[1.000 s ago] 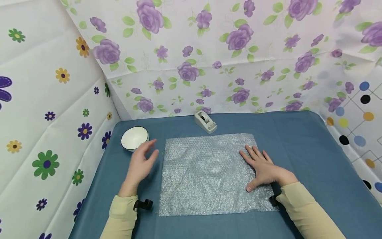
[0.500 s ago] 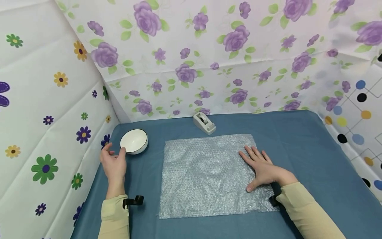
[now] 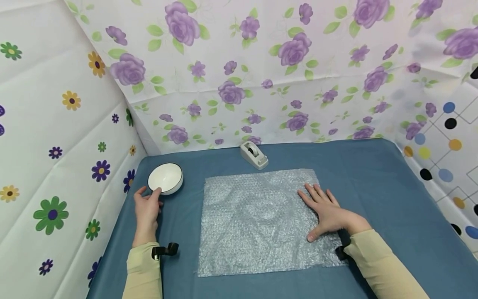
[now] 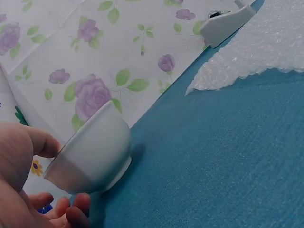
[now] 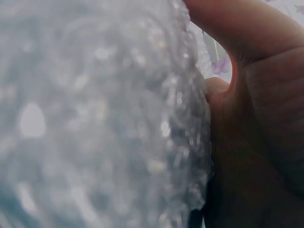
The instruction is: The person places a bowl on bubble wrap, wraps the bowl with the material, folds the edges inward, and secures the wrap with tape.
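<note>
A white bowl with a dark rim stands upright at the back left of the table. My left hand is at its near side. The thumb hooks over the rim, while the curled fingers lie low against the outside of the bowl. To the right, a sheet of bubble wrap lies flat. My right hand rests on its right part with the fingers spread. In the right wrist view the bubble wrap is blurred and fills much of the picture beside the hand.
A pale tape dispenser stands behind the bubble wrap. Blue cloth covers the table. Flowered sheets hang at the back and left, and a dotted one at the right.
My left hand has gone left, away from the edge of the bubble wrap, and its thumb has come over the bowl's near rim. The right hand has stayed on the bubble wrap.
</note>
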The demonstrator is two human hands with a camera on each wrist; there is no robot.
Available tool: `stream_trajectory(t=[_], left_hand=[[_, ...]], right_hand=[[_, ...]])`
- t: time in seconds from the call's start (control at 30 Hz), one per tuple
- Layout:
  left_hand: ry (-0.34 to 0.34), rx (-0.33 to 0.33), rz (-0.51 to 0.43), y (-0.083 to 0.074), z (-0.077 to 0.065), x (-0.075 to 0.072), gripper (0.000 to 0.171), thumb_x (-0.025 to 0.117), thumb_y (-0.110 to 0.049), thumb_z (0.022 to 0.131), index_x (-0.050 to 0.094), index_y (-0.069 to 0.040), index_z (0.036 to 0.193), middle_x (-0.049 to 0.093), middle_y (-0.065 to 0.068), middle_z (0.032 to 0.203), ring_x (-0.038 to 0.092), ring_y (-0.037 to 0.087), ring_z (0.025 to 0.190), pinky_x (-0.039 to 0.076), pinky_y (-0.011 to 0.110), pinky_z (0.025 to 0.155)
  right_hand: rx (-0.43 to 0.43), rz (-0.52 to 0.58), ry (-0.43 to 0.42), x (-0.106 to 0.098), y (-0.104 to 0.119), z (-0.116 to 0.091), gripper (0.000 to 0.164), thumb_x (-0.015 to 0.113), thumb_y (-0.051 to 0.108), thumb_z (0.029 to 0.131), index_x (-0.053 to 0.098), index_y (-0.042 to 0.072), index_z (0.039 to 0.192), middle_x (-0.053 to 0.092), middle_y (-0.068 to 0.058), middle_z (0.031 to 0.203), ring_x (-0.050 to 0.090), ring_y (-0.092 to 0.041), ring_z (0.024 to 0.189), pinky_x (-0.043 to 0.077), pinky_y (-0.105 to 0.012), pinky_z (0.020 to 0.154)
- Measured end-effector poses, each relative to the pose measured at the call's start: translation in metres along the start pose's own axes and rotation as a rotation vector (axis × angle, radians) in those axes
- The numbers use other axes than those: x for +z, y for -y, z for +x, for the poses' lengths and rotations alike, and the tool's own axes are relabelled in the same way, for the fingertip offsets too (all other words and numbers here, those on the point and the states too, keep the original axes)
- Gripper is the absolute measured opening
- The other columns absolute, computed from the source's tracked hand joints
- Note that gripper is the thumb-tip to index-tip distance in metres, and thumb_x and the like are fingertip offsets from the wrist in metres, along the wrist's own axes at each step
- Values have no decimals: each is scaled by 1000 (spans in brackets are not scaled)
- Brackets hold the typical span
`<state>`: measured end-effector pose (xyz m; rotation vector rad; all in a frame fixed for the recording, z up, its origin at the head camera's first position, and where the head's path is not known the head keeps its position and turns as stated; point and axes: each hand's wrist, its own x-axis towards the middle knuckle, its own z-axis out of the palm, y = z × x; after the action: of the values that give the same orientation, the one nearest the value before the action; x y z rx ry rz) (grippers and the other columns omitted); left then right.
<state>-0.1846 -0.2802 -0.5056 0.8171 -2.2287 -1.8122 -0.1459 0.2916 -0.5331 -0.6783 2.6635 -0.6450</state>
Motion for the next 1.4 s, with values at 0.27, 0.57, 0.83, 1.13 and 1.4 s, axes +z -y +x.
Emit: stream_trajectory(t=[0.27, 0.57, 0.83, 1.13, 1.4], left_hand=[[63, -36, -29, 3, 5, 2, 74, 59, -40, 108, 24, -11, 167, 56, 5, 106, 58, 7, 60, 46, 22, 49], [192, -39, -68, 4, 7, 0, 62, 50, -40, 113, 32, -5, 160, 68, -2, 89, 67, 9, 61, 47, 23, 47], [227, -57, -73, 4, 8, -2, 51, 46, -48, 114, 47, -9, 147, 77, -7, 94, 74, 10, 69, 54, 24, 52], [235, -73, -82, 3, 6, -4, 57, 47, -47, 114, 43, -8, 155, 77, -8, 95, 75, 10, 70, 56, 23, 55], [235, -80, -92, 4, 8, -5, 56, 47, -45, 114, 42, -8, 156, 78, -6, 98, 75, 10, 72, 56, 23, 55]], right_hand=[[-56, 36, -48, 5, -5, -1, 147, 88, 79, 63, 14, 17, 174, -7, -18, 179, -15, -48, 161, -13, -72, 121], [-62, 57, -59, 5, -5, -3, 146, 90, 76, 63, 15, 16, 174, -6, -20, 178, -14, -50, 160, -13, -74, 119], [-40, 24, -50, 2, 0, -3, 148, 90, 76, 62, 18, 11, 173, -4, -23, 177, -10, -52, 160, -10, -75, 120], [-11, -11, -22, 2, 0, -1, 150, 89, 78, 61, 17, 8, 173, -5, -23, 177, -10, -51, 160, -9, -74, 121], [4, -4, -6, 0, 2, 0, 149, 89, 78, 62, 17, 9, 173, -6, -22, 178, -12, -50, 160, -10, -74, 121]])
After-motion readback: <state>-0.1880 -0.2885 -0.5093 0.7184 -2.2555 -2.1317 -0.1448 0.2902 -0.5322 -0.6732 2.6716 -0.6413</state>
